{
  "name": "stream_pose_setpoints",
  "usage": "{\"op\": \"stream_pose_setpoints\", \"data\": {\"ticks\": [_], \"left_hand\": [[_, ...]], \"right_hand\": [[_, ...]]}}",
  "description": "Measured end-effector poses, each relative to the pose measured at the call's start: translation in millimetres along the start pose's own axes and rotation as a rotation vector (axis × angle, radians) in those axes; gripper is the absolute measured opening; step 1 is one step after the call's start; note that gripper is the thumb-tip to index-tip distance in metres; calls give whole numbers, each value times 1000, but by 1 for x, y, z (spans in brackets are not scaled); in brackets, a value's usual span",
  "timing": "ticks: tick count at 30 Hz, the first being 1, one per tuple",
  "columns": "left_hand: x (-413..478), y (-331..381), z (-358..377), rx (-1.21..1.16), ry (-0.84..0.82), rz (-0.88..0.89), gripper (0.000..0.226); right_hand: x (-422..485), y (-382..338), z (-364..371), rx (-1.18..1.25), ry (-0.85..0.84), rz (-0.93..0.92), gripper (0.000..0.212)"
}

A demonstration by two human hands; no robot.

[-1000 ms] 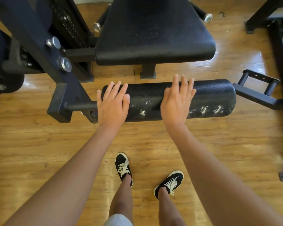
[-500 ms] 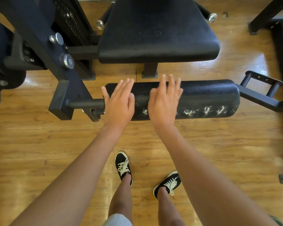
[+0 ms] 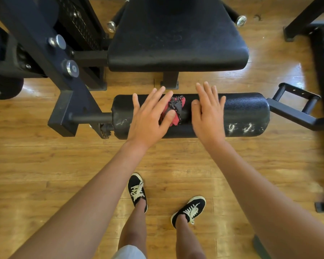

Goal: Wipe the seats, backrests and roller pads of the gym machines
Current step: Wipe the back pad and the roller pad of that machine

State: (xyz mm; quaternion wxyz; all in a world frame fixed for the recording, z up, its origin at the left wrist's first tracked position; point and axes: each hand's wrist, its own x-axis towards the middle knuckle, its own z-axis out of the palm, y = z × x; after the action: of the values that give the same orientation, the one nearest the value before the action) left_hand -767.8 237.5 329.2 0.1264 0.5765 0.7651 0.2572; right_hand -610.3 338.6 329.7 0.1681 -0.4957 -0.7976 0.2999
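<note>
One black roller (image 3: 245, 113), scuffed white on its near side, lay mid-frame with one bunched red-and-grey cloth (image 3: 177, 107) on top. Two hands lay flat on it, fingers straight: the left (image 3: 148, 120) pressed the cloth, the right (image 3: 209, 118) rested bare at the cloth's 3 o'clock. One seat (image 3: 176, 38) stood at 12 o'clock, a frame post (image 3: 64, 101) at 9.
</note>
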Motion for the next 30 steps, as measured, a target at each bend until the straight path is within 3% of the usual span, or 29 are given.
{"op": "stream_pose_setpoints", "data": {"ticks": [7, 15, 24, 30], "left_hand": [[15, 14, 14, 60, -3, 76, 41], [11, 5, 14, 206, 25, 93, 33], [6, -9, 2, 161, 166, -172, 26], [7, 8, 20, 219, 120, -36, 25]], "right_hand": [[11, 41, -8, -430, 29, -200, 48], [8, 43, 0, -485, 121, -226, 49], [9, 44, 0, -490, 103, -212, 51], [8, 44, 2, -500, 119, -217, 50]]}}
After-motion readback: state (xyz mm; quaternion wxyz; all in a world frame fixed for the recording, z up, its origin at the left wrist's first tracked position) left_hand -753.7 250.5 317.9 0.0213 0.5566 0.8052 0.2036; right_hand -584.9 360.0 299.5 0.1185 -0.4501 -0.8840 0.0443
